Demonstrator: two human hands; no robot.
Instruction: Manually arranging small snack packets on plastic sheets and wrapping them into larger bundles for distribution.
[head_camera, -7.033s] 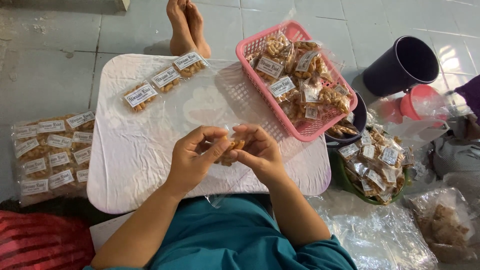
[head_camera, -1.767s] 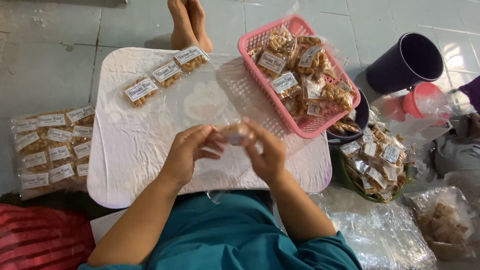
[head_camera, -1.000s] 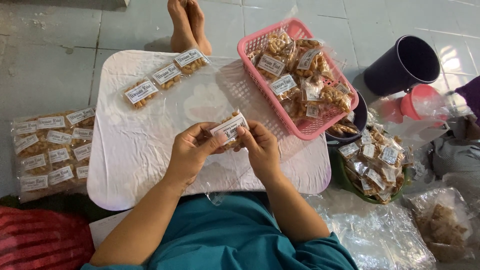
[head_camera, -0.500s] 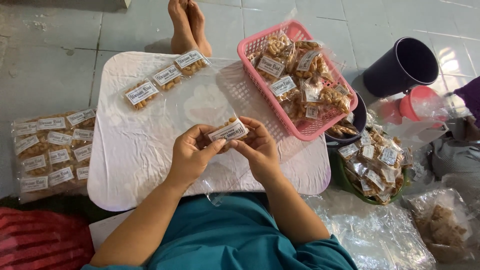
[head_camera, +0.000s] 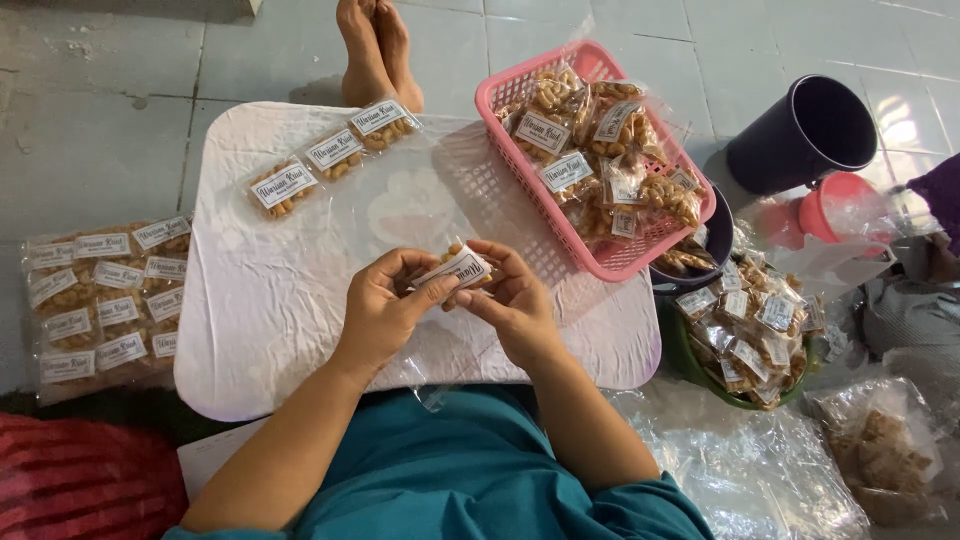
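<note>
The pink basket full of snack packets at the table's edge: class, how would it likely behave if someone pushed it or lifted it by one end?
The pink basket looks like thin lattice plastic, so it may flex when lifted. It overhangs the white table on the right, so a push could tip it. Its snack packets are heaped above the rim and would probably slide out.

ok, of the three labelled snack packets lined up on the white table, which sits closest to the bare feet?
The far-right packet of the row, just below the feet; the middle packet and left packet step away diagonally.
</note>
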